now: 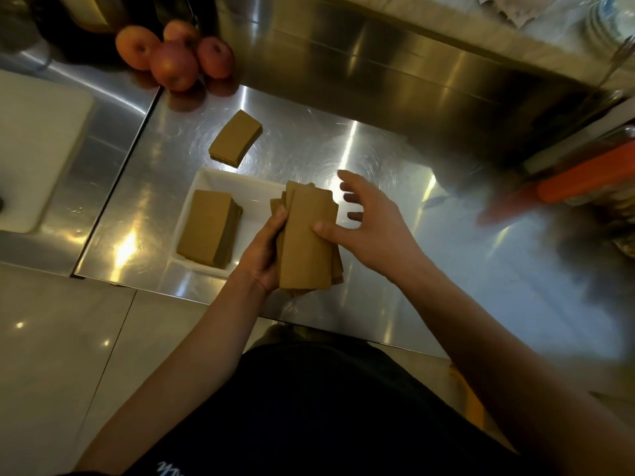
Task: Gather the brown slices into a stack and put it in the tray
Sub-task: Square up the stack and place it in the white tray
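Floor: pale glossy tiles (62, 338) nearest the viewer, with small light reflections; dark clothing of the person fills the bottom centre.
Left hand: left hand (266, 250) grasps the held stack of brown slices (307, 242) from its left side, thumb on the left edge, fingers hidden underneath.
Right hand: right hand (364, 218) loose, fingers spread and apart; only the thumb tip touches the right edge of the held stack.
Held stack: uneven, slices fanned and offset at the top and right; raised above the near edge of the counter, just right of the tray.
Tray: white rectangular tray (220, 178) on the counter; a squared stack in the tray (208, 228) lies against its left side, right part bare.
Counter: brushed steel counter (360, 149), scuffed, strong glare patches.
Loose slices: small pile of slices (235, 138) on bare steel beyond the tray, well apart from it.
Left: white cutting board (31, 149).
Far: red apples (178, 55) grouped at the steel back wall (378, 56).
Right: orange item, too blurred to identify.
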A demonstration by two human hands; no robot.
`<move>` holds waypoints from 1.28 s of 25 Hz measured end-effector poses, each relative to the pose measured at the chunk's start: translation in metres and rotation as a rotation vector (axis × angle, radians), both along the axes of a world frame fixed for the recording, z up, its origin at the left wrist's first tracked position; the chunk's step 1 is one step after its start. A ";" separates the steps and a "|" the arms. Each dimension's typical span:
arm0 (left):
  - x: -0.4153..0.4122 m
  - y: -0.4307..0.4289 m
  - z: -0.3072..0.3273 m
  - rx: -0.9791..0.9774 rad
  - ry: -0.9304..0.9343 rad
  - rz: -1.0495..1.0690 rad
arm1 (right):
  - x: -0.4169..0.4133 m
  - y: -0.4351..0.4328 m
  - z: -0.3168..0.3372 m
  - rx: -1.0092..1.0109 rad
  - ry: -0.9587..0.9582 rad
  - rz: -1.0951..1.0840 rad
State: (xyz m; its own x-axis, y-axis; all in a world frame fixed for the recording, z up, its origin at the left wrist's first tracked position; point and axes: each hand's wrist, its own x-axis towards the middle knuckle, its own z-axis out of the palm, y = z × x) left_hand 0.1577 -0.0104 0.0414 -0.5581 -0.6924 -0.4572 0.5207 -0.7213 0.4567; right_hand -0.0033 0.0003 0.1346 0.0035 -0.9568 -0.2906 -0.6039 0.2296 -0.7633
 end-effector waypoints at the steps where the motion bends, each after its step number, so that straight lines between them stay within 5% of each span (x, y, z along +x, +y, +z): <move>1: 0.000 0.002 0.003 -0.019 -0.002 0.006 | 0.001 0.004 -0.001 0.031 -0.022 -0.047; 14: -0.037 0.017 0.036 -0.232 -0.444 0.085 | -0.027 0.032 -0.015 0.242 -0.528 -0.165; 22: -0.072 0.031 0.052 -0.014 -0.689 0.274 | -0.044 0.038 -0.024 0.294 -0.708 -0.331; 32: -0.029 0.009 0.052 -0.160 -0.718 -0.032 | -0.016 0.019 -0.034 0.309 -0.711 -0.378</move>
